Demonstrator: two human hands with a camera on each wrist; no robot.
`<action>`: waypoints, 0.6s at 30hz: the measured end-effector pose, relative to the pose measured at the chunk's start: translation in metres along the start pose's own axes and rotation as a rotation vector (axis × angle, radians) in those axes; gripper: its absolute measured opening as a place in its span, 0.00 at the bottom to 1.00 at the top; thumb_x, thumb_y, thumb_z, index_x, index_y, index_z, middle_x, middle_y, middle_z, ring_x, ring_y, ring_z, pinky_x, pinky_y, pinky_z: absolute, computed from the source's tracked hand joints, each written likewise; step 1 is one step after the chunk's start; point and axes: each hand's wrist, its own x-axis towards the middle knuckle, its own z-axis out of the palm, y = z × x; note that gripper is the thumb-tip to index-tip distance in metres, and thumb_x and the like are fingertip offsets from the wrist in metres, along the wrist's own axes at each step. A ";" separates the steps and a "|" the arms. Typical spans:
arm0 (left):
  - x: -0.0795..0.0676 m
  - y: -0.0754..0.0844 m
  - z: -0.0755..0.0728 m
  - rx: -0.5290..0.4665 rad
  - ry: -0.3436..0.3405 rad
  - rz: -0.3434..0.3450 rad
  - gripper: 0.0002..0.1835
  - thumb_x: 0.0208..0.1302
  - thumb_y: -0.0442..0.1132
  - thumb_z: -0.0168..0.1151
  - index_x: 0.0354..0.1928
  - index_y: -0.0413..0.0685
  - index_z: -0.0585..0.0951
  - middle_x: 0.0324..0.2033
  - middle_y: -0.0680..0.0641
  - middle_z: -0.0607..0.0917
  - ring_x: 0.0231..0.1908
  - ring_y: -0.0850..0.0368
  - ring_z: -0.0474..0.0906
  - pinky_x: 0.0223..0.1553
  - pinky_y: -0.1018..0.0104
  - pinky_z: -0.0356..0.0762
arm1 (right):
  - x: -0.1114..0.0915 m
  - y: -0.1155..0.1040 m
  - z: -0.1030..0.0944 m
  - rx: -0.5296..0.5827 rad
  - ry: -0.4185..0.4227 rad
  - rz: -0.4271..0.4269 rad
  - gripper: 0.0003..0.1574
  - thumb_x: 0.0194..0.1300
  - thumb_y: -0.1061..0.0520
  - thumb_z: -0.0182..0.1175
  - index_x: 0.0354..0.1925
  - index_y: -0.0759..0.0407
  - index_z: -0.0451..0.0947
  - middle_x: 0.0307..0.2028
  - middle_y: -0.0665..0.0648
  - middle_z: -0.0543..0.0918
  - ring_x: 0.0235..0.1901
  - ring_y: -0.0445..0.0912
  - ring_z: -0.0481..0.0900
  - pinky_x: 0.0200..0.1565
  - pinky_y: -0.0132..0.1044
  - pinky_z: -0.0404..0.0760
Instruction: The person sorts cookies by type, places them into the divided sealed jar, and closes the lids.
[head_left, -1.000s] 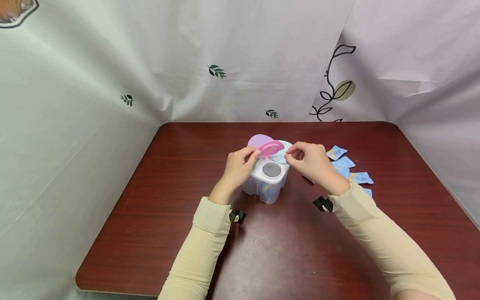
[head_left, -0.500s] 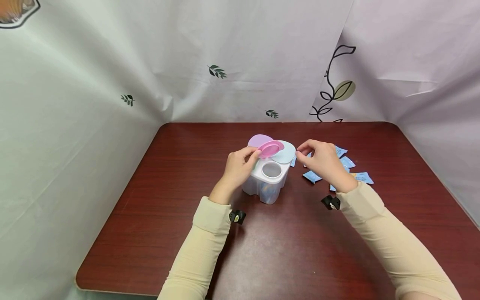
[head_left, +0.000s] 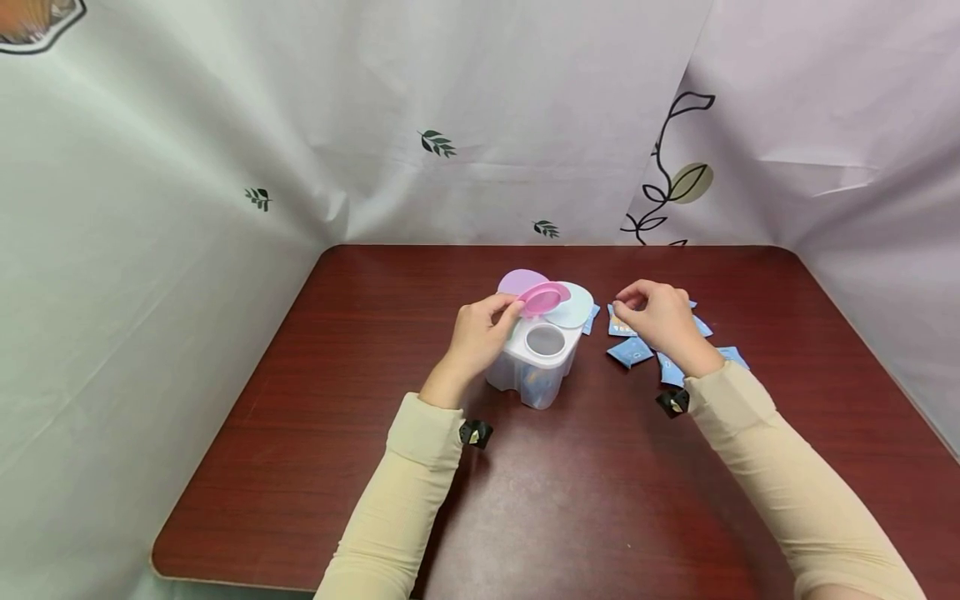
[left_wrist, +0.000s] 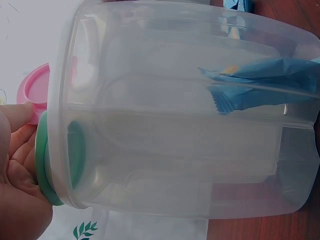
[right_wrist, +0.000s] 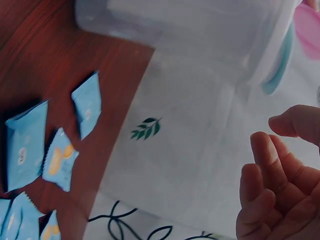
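The left forearm rises from the bottom edge, left of centre, up to the middle of the head view, and its left hand (head_left: 480, 332) pinches the rim of a pink flip lid (head_left: 543, 297) between thumb and fingers, holding it tilted up. That lid belongs to a translucent plastic container (head_left: 517, 372), which stands upright right of centre on the dark red worktop (head_left: 390, 308). In front of the lid lies an uncovered round opening (head_left: 546, 340); a purple lid (head_left: 521, 281) and a pale blue lid (head_left: 573, 307) lie behind it.

The other forearm slants in from the lower right corner. Its right hand (head_left: 663, 321) hovers right of the container above blue packets (head_left: 630, 352), fingers loosely bent; the right wrist view shows a gap between thumb and fingertips, with nothing held.

Both sleeves (head_left: 423, 442) are cut off by the frame's lower edge. The right hand covers part of the packets, so their number is hard to tell. A green lid (left_wrist: 42, 160), at the left of the left wrist view, is almost wholly hidden in the head view by the left hand. A blue packet inside (left_wrist: 270, 82) shows hazily through the cloudy wall. The container is cropped at the top of the right wrist view.
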 end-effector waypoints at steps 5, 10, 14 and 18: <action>0.000 0.000 0.000 -0.004 0.004 0.003 0.10 0.58 0.41 0.56 0.36 0.43 0.82 0.32 0.47 0.83 0.34 0.57 0.77 0.35 0.66 0.71 | 0.003 0.013 0.000 -0.013 -0.041 0.060 0.11 0.56 0.57 0.53 0.34 0.63 0.77 0.25 0.58 0.80 0.30 0.52 0.72 0.51 0.53 0.53; 0.000 0.000 0.000 -0.005 0.005 0.004 0.10 0.58 0.41 0.56 0.36 0.43 0.82 0.32 0.48 0.83 0.33 0.57 0.77 0.35 0.66 0.71 | 0.005 0.026 0.002 -0.037 -0.090 0.106 0.13 0.56 0.58 0.52 0.36 0.65 0.76 0.24 0.58 0.79 0.32 0.54 0.70 0.54 0.56 0.50; 0.000 0.000 0.000 -0.007 0.002 0.008 0.10 0.58 0.41 0.56 0.35 0.43 0.82 0.32 0.48 0.83 0.33 0.57 0.77 0.34 0.67 0.71 | 0.005 0.042 0.005 -0.077 -0.163 0.152 0.15 0.58 0.59 0.50 0.40 0.66 0.76 0.25 0.60 0.79 0.32 0.58 0.70 0.52 0.58 0.53; 0.000 0.000 0.000 -0.008 0.004 0.015 0.10 0.58 0.41 0.56 0.35 0.42 0.82 0.32 0.47 0.83 0.32 0.57 0.77 0.33 0.67 0.70 | 0.005 0.061 0.008 -0.132 -0.218 0.176 0.16 0.59 0.61 0.47 0.42 0.66 0.75 0.31 0.62 0.78 0.29 0.55 0.69 0.30 0.45 0.68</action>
